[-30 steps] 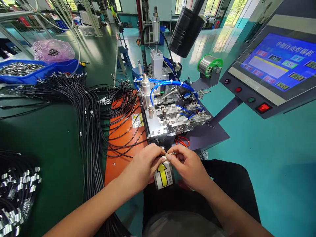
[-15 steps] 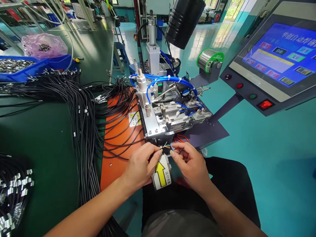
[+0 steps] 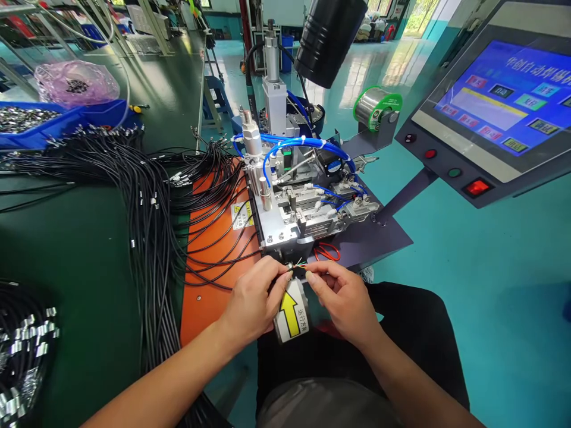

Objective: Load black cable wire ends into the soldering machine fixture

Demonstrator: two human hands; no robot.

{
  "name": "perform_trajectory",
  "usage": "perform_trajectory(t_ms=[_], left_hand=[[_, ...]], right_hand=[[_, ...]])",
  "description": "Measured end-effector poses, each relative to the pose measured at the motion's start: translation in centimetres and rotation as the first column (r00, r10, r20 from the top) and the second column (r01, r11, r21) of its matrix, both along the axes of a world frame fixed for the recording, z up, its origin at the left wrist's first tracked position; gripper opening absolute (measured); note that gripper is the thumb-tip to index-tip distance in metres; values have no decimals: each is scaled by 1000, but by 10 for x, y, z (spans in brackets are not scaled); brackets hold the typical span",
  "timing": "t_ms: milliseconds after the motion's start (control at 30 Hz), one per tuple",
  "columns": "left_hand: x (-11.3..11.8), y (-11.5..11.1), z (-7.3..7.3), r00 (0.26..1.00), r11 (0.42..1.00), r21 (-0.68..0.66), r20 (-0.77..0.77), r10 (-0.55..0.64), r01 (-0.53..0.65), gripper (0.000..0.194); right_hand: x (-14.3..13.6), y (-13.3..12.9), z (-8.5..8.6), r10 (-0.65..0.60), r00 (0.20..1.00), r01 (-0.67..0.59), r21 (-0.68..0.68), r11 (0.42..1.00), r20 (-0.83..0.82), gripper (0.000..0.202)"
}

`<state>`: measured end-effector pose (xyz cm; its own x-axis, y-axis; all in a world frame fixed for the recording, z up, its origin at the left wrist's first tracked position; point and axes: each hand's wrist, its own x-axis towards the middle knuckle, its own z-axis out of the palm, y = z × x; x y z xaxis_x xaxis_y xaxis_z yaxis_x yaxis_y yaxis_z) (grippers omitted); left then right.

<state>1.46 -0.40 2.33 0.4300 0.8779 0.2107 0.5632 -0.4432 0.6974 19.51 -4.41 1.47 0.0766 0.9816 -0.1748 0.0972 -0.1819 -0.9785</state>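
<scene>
My left hand pinches a black cable close to its stripped end, between thumb and forefinger. Thin coloured wires fan out of that end toward the right. Thumb and forefinger of my right hand close on the tips of these wires; how many they hold is hidden. Just below the fingertips is a round white-labelled part with a yellow arrow. Directly ahead of both hands stands a soldering machine with metal cylinders and blue air tubes.
Black cables lie in a thick bundle along the green table and orange board. A control panel juts in at right. A solder spool sits behind the machine, and a black tube hangs above.
My right hand has shifted slightly left, and its fingertips have closed on the wire tips. The left hand keeps its pinch. Metal posts at the machine's front left look tilted differently.
</scene>
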Motion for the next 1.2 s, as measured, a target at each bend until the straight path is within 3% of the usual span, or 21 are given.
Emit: perform_trajectory(t_ms=[533,900,1200], left_hand=[[0,-1,-2,1000,1000,21,-20,16,-16,18],[-1,-1,-2,999,999,32,-38,8,-6,18],[-1,-1,-1,1000,1000,13,-3,4,-4,18]], right_hand=[[-1,0,3,-15,999,15,-2,1000,-46,23],[1,3,3,-28,999,27,28,999,29,24],[2,5,3,-3,997,4,15,1000,-77,22]])
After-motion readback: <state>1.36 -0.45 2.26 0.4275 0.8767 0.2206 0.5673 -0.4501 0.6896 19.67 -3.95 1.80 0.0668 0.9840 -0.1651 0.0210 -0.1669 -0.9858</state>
